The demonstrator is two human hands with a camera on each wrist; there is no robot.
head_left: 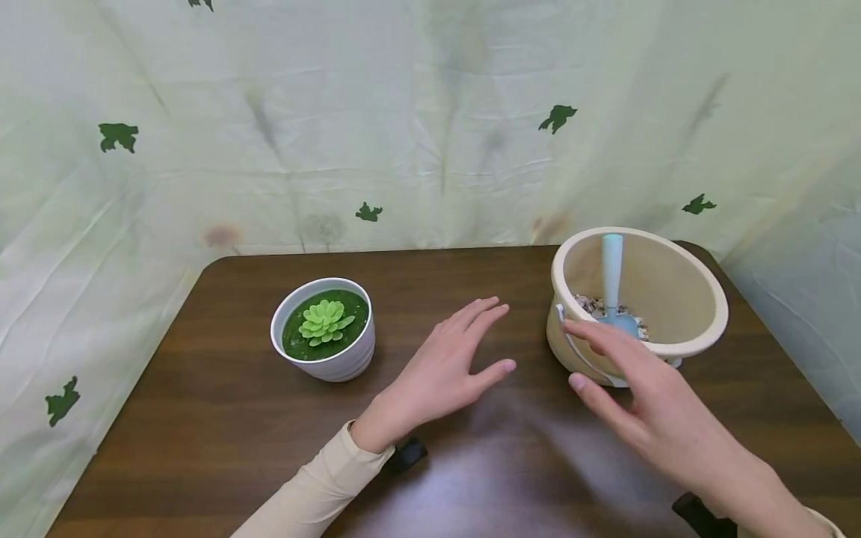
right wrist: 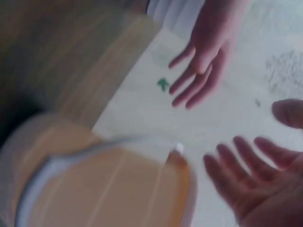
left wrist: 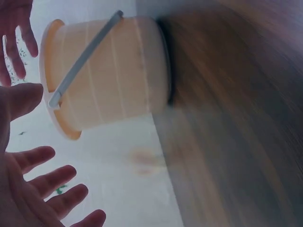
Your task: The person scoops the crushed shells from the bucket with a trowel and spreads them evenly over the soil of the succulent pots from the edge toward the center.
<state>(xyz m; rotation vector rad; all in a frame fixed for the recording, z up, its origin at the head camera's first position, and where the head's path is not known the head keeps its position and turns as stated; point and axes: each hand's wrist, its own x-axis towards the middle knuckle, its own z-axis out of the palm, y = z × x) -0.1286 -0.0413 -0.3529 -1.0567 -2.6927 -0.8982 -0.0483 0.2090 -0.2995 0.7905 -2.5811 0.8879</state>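
Note:
A cream bucket (head_left: pixel 679 299) with a pale handle stands at the table's right. Inside it, a light blue trowel (head_left: pixel 612 273) leans upright in a bed of small pebbles (head_left: pixel 592 305). My right hand (head_left: pixel 662 407) hovers just in front of the bucket, fingers extended and holding nothing; in the head view it overlaps the near rim. Over the middle of the table is my left hand (head_left: pixel 447 366), its fingers spread and nothing in its grasp. Left of that hand sits a white pot (head_left: pixel 343 366) with a green succulent (head_left: pixel 324 323). In the left wrist view the bucket (left wrist: pixel 104 71) appears sideways.
The brown wooden table (head_left: pixel 202 418) reaches back to a pale cloth backdrop (head_left: pixel 403 112) with dark green leaf shapes. Dark straps (head_left: pixel 406 453) show at both wrists.

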